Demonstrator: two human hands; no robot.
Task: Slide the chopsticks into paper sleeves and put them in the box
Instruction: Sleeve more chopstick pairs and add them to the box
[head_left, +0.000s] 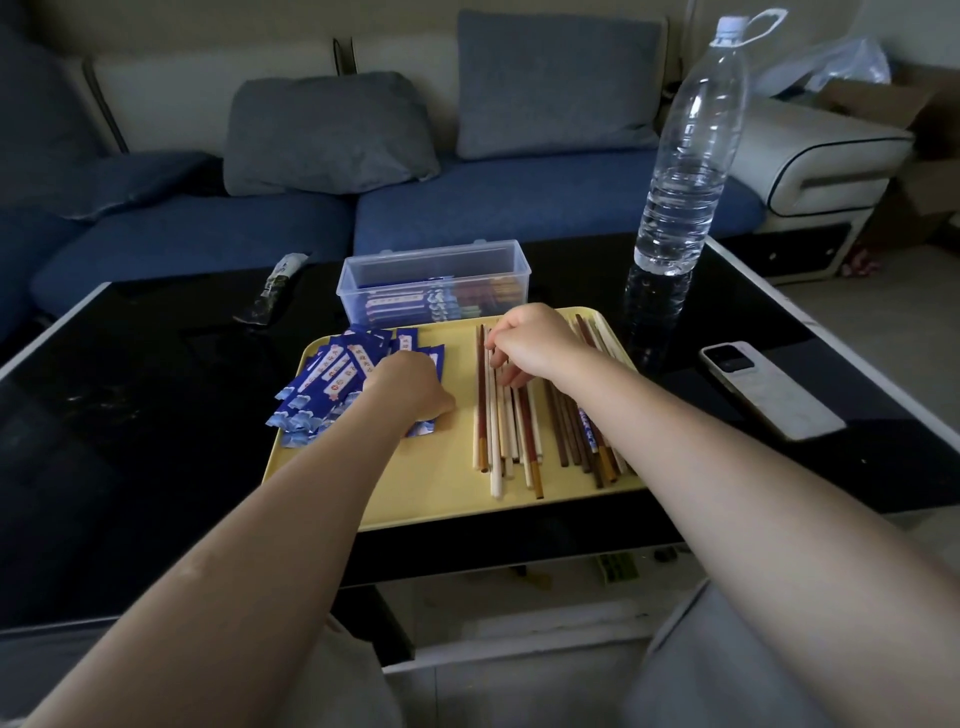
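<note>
A yellow tray (447, 483) lies on the black table. On its left side sits a heap of blue paper sleeves (332, 379). My left hand (410, 387) rests on that heap, fingers curled down onto a sleeve. On the tray's right side lie several loose chopsticks (498, 431), brown and cream. My right hand (530, 343) is over their far ends, fingers curled and pinching at one of them. Behind the tray stands a clear plastic box (434, 280), lid off, holding several sleeved chopsticks.
A tall clear water bottle (685, 156) stands at the back right of the black glass table (130, 415). A white phone (769, 389) lies right of the tray. A small dark wrapper (272, 288) lies at the back left. A blue sofa with grey cushions is behind.
</note>
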